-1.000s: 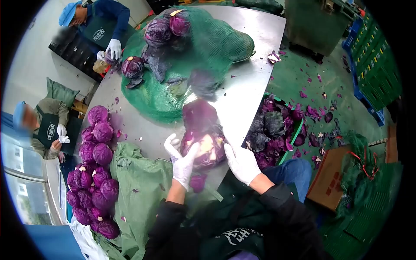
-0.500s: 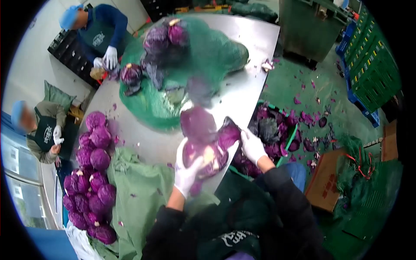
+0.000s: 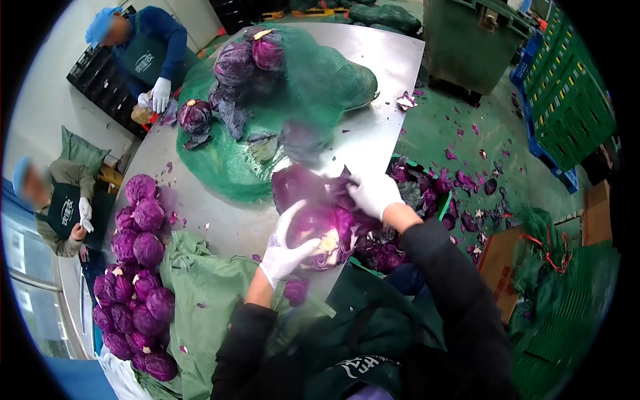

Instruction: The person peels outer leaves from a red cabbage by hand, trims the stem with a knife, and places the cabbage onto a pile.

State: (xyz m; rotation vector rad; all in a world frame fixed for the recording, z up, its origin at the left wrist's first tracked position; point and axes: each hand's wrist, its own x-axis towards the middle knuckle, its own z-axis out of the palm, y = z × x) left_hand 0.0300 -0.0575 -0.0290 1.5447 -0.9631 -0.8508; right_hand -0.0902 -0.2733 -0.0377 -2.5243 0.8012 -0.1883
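A red cabbage (image 3: 319, 223) with a pale cut stem end is held over the table's near edge. My left hand (image 3: 288, 247), in a white glove, is wrapped round its left side, thumb near the stem. My right hand (image 3: 375, 193), also gloved, is closed at the cabbage's upper right, on a dark outer leaf (image 3: 339, 189) that stands away from the head. Another loose purple leaf (image 3: 291, 187) lies just beyond the cabbage. Part of the right fingers' grip is hidden, and the middle of the picture is blurred.
Trimmed red cabbages (image 3: 148, 250) are piled at left beside green cloth (image 3: 207, 280). A green net sack (image 3: 333, 77) with untrimmed cabbages lies ahead. A crate of leaf scraps (image 3: 445, 205) stands right, below the table (image 3: 393, 60). Two co-workers (image 3: 150, 57) stand at the left.
My right hand has moved up and left, from the cabbage's right side to its upper right. My left hand keeps hold of the cabbage. The whole view has shifted slightly.
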